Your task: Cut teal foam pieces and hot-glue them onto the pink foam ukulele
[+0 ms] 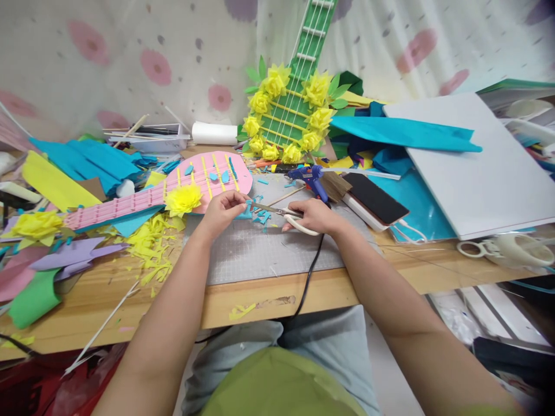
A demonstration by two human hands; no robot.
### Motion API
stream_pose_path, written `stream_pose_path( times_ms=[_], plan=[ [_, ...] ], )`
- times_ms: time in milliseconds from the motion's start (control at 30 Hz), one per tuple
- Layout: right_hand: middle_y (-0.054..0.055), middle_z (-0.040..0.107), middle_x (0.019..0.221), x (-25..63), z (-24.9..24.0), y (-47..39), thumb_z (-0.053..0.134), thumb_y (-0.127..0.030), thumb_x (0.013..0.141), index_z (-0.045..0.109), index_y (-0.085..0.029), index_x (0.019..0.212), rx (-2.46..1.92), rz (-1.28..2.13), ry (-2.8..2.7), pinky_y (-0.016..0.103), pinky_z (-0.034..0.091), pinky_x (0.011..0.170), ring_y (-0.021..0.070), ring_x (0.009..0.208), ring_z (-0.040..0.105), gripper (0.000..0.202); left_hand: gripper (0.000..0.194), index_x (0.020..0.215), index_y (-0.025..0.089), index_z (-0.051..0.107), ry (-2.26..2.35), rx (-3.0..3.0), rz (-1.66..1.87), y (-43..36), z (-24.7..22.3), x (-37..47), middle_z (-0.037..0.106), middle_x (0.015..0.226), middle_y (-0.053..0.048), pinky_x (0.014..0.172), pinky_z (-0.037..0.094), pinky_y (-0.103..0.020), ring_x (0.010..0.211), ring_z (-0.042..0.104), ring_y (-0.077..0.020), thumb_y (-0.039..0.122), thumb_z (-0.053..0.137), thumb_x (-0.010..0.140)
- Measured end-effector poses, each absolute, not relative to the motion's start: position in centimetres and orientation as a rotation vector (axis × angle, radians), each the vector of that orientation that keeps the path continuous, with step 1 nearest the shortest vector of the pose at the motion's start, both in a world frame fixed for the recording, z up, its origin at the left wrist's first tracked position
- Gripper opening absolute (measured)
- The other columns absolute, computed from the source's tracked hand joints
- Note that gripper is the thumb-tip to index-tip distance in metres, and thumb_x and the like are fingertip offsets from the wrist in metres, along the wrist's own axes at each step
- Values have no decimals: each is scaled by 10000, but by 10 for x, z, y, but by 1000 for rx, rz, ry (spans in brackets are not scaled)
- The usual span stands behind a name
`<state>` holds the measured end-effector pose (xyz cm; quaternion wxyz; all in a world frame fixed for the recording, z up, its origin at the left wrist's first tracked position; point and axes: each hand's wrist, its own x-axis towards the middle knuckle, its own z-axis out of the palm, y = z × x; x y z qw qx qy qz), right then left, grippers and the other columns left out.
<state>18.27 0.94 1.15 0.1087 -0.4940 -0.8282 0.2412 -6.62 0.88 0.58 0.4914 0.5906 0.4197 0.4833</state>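
My right hand (315, 215) is closed around the cream handles of a pair of scissors (299, 224). Their blades point left, toward the small piece of blue paper (248, 210) pinched in the fingers of my left hand (223, 212). Whether the blades are touching the paper I cannot tell. Small blue scraps (262, 217) lie on the grey cutting mat (243, 263) beneath. Just behind my left hand lies a pink paper instrument (195, 173) with yellow strips, blue pieces and a yellow paper flower (184, 200).
A green paper guitar (284, 118) ringed with yellow flowers stands at the back. A blue glue gun (313, 179) and a black phone (375, 197) on a white block lie right of centre. Yellow scraps (151, 242) cover the left. A white board (477, 173) leans at right.
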Motion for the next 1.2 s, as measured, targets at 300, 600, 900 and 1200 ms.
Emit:
stream_pose_path(
  times_ms=[300,600,900,1200],
  plan=[
    [-35,458,560,182,9,10,642,-626,639,505,-193,616,-1452,707,-2418,254,202,549,105,573,382,455,210,609,164,563,1021,1431,1165,8,7,-65,657,804,-51,725,433,-308,756,574,-155,287,727,567],
    [-34,454,557,182,10,10,650,-604,646,514,-190,603,-1436,687,-2397,254,207,551,105,571,373,438,224,609,169,574,1034,1449,1174,8,7,-66,651,786,-48,722,436,-309,781,577,-167,319,733,562],
    [-20,521,610,185,11,11,643,-628,644,544,-200,656,-1459,689,-2428,249,225,558,120,604,414,440,240,628,170,586,1053,1438,1192,9,6,-65,627,760,-31,681,429,-287,728,548,-144,339,743,561],
    [-24,509,601,184,10,11,646,-630,641,562,-199,666,-1469,688,-2418,250,216,556,115,601,398,440,243,617,166,586,1057,1442,1179,8,5,-63,628,758,-28,683,435,-279,722,545,-134,338,748,557]
  ],
)
